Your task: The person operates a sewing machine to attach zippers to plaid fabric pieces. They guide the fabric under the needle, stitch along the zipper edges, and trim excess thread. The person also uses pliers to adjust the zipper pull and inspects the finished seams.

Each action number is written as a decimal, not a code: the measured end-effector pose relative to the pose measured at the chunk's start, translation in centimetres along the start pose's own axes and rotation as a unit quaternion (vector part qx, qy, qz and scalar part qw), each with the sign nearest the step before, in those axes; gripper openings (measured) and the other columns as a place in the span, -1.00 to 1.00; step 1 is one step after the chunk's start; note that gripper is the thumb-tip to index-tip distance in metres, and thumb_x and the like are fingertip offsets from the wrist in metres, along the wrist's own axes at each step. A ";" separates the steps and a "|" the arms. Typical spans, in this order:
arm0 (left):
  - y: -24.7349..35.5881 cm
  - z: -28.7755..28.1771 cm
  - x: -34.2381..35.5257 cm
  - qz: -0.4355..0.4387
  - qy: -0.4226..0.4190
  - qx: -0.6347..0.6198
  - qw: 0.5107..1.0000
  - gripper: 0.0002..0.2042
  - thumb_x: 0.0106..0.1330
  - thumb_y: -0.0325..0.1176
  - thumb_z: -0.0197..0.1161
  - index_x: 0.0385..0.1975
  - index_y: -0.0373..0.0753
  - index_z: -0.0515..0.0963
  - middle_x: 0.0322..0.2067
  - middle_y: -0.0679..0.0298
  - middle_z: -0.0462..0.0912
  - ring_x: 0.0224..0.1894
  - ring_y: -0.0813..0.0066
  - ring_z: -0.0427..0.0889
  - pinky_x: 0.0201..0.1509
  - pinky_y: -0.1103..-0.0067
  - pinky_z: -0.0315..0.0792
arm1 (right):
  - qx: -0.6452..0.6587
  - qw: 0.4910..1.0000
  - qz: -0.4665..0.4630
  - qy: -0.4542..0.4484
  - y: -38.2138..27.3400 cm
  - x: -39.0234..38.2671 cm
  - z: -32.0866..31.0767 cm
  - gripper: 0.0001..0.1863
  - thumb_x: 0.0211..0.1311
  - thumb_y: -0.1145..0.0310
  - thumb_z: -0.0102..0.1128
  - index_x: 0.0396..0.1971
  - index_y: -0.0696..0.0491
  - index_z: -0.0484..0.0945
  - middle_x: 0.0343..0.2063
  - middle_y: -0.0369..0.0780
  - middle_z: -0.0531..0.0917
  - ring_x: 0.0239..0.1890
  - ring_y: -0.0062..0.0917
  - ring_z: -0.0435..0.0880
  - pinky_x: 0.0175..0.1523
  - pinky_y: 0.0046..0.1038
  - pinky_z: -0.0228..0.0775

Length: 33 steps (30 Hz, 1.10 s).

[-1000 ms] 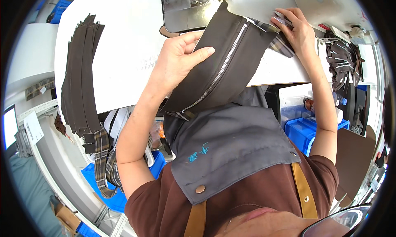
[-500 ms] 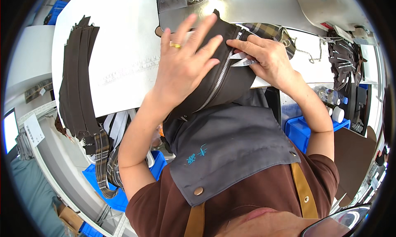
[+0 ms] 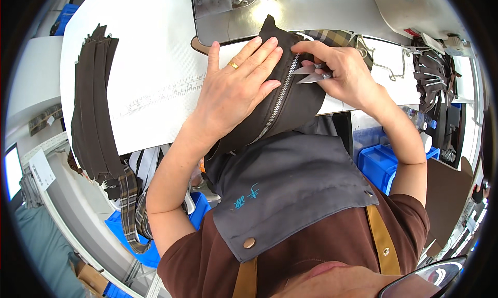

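A dark brown fabric piece (image 3: 248, 122) with a silver metal zipper (image 3: 278, 102) lies over the table's near edge and hangs toward my lap. My left hand (image 3: 234, 85) rests flat on the fabric to the left of the zipper, fingers stretched out. In my right hand (image 3: 346, 72) are small thread snips (image 3: 314, 76), their two pointed blades apart and directed left across the zipper's upper part. The right index finger and thumb are at the zipper's top end. Plaid cloth (image 3: 327, 38) shows behind the right hand.
A sewing machine bed (image 3: 301, 10) stands at the far side of the white table (image 3: 140, 49). Long brown fabric strips (image 3: 93, 106) hang off its left end. More dark zipper pieces (image 3: 431, 77) lie at right. Blue bins (image 3: 377, 165) sit below, beside bottles.
My left hand has come down from a blurred, spread position onto the fabric. The right hand has shifted slightly right with the snips. The fabric has moved a little.
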State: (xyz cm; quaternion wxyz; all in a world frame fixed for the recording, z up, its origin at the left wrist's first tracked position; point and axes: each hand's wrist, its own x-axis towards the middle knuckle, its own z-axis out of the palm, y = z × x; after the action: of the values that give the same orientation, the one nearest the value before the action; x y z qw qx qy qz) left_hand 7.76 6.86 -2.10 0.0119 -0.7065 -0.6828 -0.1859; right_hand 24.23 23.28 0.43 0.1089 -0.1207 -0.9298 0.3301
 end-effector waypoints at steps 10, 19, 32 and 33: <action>-0.1 0.0 0.1 0.009 0.017 0.008 1.000 -0.56 0.23 -0.12 0.21 0.11 -0.08 0.46 0.18 0.45 0.43 0.26 0.52 0.34 0.23 -0.07 0.13 | -0.267 0.945 -0.190 -0.002 0.7 2.7 -1.2 -0.92 -0.10 0.45 0.15 -0.53 0.09 0.50 -0.63 -0.23 0.54 -0.55 -0.34 0.59 -0.41 -0.36 0.42; -0.7 -0.1 -0.1 -0.021 -0.019 -0.105 0.994 -0.50 0.25 -0.08 0.18 0.18 -0.10 0.41 0.24 0.42 0.37 0.32 0.41 0.25 0.31 -0.05 -0.08 | -0.430 0.809 -0.382 -0.122 -1.0 5.4 -2.6 -0.88 -0.09 0.42 0.17 -0.62 0.10 0.42 -0.71 -0.25 0.52 -0.55 -0.42 0.62 -0.42 -0.40 0.43; -0.6 0.2 -0.1 -0.010 -0.012 -0.041 0.999 -0.49 0.21 -0.09 0.21 0.19 -0.02 0.41 0.26 0.49 0.35 0.35 0.39 0.20 0.28 -0.05 0.02 | 0.021 0.992 0.109 -0.052 -1.2 0.2 -1.9 -0.74 0.03 0.50 0.17 -0.21 0.14 0.54 -0.51 -0.19 0.60 -0.51 -0.45 0.56 -0.35 -0.45 0.39; -0.6 0.1 0.0 -0.009 -0.013 -0.041 0.999 -0.49 0.21 -0.09 0.21 0.19 -0.02 0.41 0.26 0.49 0.35 0.35 0.39 0.20 0.28 -0.05 0.02 | 0.039 0.996 0.073 -0.039 -0.9 0.1 -1.5 -0.73 0.04 0.50 0.17 -0.19 0.14 0.54 -0.52 -0.19 0.59 -0.52 -0.47 0.54 -0.35 -0.45 0.37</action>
State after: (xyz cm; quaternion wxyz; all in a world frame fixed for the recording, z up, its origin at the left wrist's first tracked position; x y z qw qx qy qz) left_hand 7.23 6.88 -2.36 -0.0271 -0.7026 -0.6810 -0.2045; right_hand 24.43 23.55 2.17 0.0532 -0.1710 -0.9086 0.3773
